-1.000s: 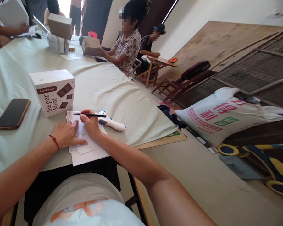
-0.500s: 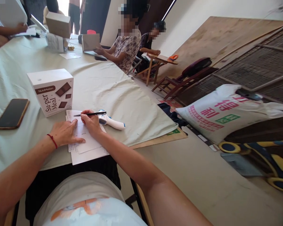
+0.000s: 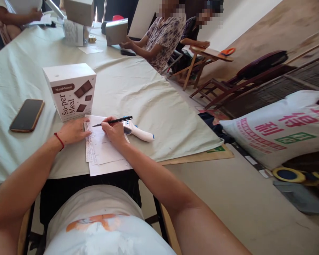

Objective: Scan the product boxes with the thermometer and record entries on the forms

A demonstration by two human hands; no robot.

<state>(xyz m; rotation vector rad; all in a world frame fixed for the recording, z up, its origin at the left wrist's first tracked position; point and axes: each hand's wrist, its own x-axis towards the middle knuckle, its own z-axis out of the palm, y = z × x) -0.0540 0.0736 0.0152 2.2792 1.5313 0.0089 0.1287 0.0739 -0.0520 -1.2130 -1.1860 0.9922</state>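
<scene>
Black pen (image 3: 119, 120) in its fingers, my right hand (image 3: 113, 131) rests on a small stack of written papers (image 3: 102, 150) at the table's near edge. The pen's tip points left, over the upper part of the top sheet. My left hand (image 3: 73, 134) lies flat with fingers spread, its fingertips at the papers' left edge. A white and blue handheld thermometer (image 3: 142, 134) lies just beyond my right hand, partly hidden by it. Behind the papers stands a white and brown "Su-per Meal" box (image 3: 74, 94).
A phone (image 3: 27, 115) lies on the pale tablecloth (image 3: 127, 88) at left. Farther back, a person holds a box (image 3: 117, 32) near a plastic tub (image 3: 73, 33). On the floor at right are a printed sack (image 3: 276, 124) and a wooden chair (image 3: 228, 83).
The view has shifted, so the table things appear farther right. My left hand has slid left off the middle of the papers to their edge. My right hand still holds the pen.
</scene>
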